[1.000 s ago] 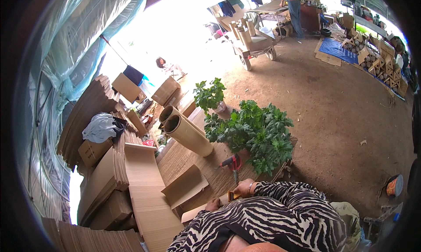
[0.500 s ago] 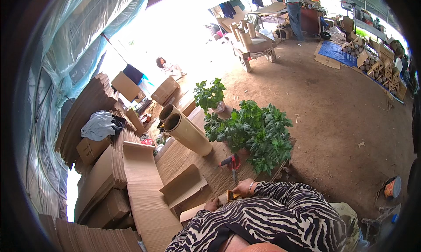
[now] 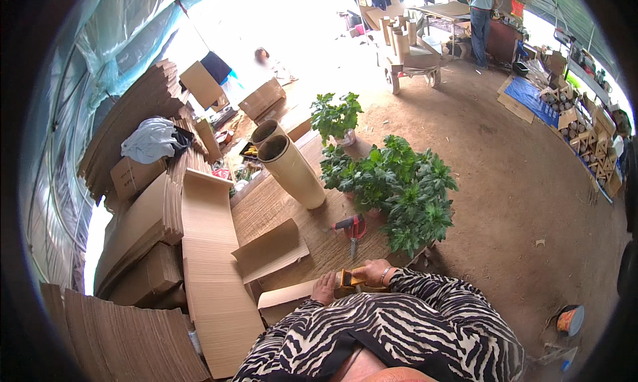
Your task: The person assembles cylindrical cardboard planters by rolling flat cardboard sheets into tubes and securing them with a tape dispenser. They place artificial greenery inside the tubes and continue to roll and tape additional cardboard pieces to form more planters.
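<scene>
My left hand (image 3: 324,288) lies with its fingers stretched out on a piece of pale brown cardboard (image 3: 286,296) close to my body. To its right, my right hand (image 3: 372,271) is closed round an orange-yellow hand tool (image 3: 348,279), whose exact kind I cannot make out. The tool sits between the two hands, at the cardboard's right end. Scissors with red handles (image 3: 357,230) lie on the wooden tabletop (image 3: 259,206), beyond my right hand. A dark-handled tool (image 3: 343,223) lies against them. My sleeves hide part of the cardboard.
Leafy green potted plants (image 3: 399,189) stand on the table's right side. Cardboard tubes (image 3: 292,172) stand upright farther back. A bent cardboard sheet (image 3: 272,250) lies left, beside stacked cardboard (image 3: 126,335). A loaded cart (image 3: 413,57) and a standing person (image 3: 480,23) are far off.
The view has tilted, so the table and plants appear in slightly different places. My left hand shows more fully, its fingers now extended on the cardboard. My right hand still holds the orange-yellow tool.
</scene>
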Tool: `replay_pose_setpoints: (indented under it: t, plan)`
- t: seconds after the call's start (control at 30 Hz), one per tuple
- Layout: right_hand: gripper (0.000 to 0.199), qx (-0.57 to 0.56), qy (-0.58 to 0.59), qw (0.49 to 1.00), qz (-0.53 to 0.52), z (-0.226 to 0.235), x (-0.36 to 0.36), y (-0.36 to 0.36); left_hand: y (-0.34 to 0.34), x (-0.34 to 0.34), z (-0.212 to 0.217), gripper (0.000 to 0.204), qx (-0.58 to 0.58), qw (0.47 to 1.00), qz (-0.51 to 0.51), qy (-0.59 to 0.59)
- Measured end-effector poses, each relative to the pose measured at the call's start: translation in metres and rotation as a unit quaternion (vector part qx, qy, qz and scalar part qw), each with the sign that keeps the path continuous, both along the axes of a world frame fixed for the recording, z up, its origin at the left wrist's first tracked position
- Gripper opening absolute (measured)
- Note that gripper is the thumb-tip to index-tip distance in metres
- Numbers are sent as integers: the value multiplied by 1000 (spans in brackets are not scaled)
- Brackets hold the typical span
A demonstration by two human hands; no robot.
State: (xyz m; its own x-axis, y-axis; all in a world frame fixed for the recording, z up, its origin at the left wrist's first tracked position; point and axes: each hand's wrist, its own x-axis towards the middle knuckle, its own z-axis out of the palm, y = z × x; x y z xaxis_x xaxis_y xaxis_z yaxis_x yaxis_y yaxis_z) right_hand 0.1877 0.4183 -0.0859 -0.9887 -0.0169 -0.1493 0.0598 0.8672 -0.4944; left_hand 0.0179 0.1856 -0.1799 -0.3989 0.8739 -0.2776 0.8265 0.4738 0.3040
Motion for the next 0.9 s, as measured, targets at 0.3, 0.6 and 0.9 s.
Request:
replay_pose_setpoints:
  t: [0.3,0.6,0.9]
  plan:
    - [38,8,60,998,-11,-2,6,10,29,43,73,119,-52,998,-31,31]
    - [42,-92,6,995,-40,-4,-13,33,43,18,57,116,2,999,-13,47]
    - [55,-157,-47,967,-193,-28,12,37,76,-17,88,108,-121,990,-35,-60]
